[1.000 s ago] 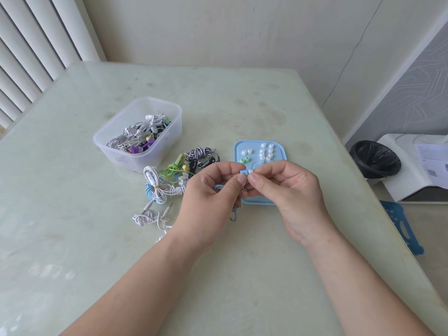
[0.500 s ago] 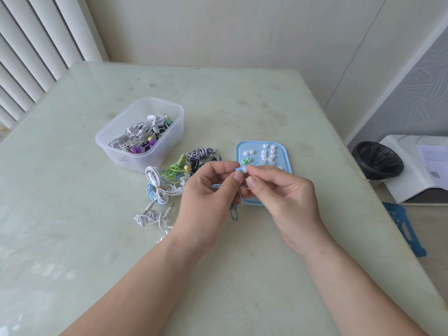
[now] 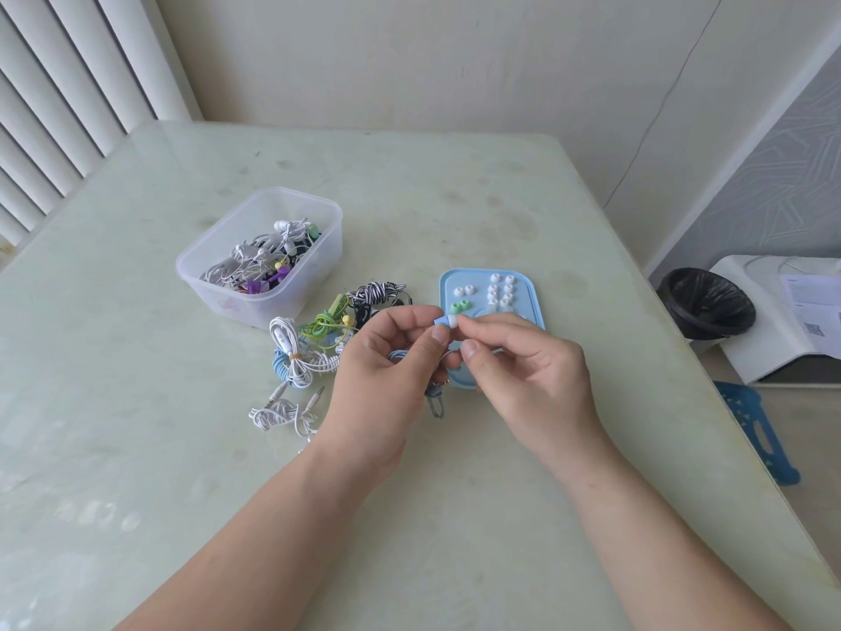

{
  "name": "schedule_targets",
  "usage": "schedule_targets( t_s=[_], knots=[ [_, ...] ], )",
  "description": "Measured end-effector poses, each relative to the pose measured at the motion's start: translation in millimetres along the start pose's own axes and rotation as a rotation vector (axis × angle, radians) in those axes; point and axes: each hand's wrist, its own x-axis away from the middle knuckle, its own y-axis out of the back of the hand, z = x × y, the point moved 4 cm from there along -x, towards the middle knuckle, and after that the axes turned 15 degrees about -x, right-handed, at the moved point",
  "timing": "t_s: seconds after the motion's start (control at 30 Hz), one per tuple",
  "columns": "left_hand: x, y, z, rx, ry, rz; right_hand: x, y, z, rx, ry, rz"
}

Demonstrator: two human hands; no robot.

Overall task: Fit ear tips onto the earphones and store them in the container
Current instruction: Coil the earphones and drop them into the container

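My left hand [image 3: 387, 371] pinches a blue earbud [image 3: 439, 322] between thumb and forefinger, its blue cord coiled in the palm. My right hand [image 3: 523, 362] pinches a white ear tip [image 3: 453, 321] that sits against the earbud's nozzle. Behind the hands lies a light blue tray [image 3: 537, 307] with several white ear tips [image 3: 500, 291] and two green ones [image 3: 458, 306]. A clear plastic container [image 3: 214, 284] at the back left holds several bundled earphones. A pile of coiled earphones [image 3: 318, 339] lies between the container and my left hand.
A white earphone bundle [image 3: 282, 414] lies left of my left wrist. Off the table's right edge stand a black-lined bin [image 3: 705, 302], a white device with papers [image 3: 792, 321] and a blue plastic stool [image 3: 755, 430]. A wall runs behind the table.
Both hands stay together over the tray's near edge. The white ear tip now shows against the blue earbud between the fingertips; the right fingers have shifted slightly.
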Motion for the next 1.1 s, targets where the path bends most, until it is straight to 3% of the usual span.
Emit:
schedule_targets(
  t_s=[0.37,0.47,0.6,0.77,0.93,1.1],
  knots=[
    [1.3,-0.7,-2.5,0.019,0.024,0.024,0.9,2.5,1.7,0.113,-0.041,-0.028],
    [2.8,-2.0,-6.1,0.067,0.038,0.044,-3.6,12.0,-1.5,0.139,-0.158,-0.014],
    [2.9,-3.4,-12.4,0.225,0.085,0.106,-3.0,17.3,-5.3,0.146,-0.279,0.177],
    [2.9,-2.8,-19.9,0.311,0.110,0.166,-3.7,14.3,-2.4,-0.021,-0.373,0.147],
    [1.5,0.8,-10.4,0.098,0.110,0.061,-7.9,20.2,3.2,-0.173,-0.286,0.020],
    [1.5,0.9,-2.5,-0.028,0.135,0.068,-9.8,21.6,1.2,-0.215,-0.301,-0.004]
  ],
)
